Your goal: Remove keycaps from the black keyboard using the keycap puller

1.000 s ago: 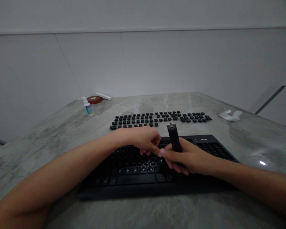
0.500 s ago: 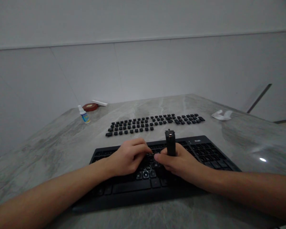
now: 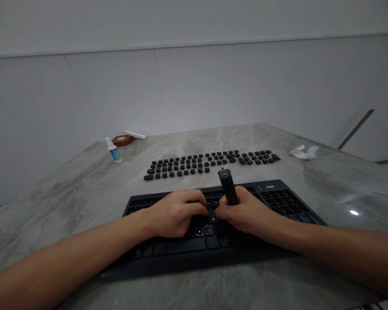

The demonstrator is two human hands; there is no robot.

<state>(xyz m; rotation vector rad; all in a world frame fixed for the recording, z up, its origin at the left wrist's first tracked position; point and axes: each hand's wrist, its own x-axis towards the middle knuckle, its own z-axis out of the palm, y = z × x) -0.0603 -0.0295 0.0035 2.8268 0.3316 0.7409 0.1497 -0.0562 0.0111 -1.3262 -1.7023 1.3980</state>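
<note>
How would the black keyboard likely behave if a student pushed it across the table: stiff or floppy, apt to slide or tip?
The black keyboard is probably stiff: its front edge runs straight. It should slide rather than tip, being broad and low. The tabletop shows a bright reflection, so it may be smooth enough for easy sliding.

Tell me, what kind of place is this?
It looks like an indoor work spot, maybe in a home or office; I can't tell which. A stone-patterned table stands by a pale wall, and it holds a black keyboard and rows of loose keys.
</note>
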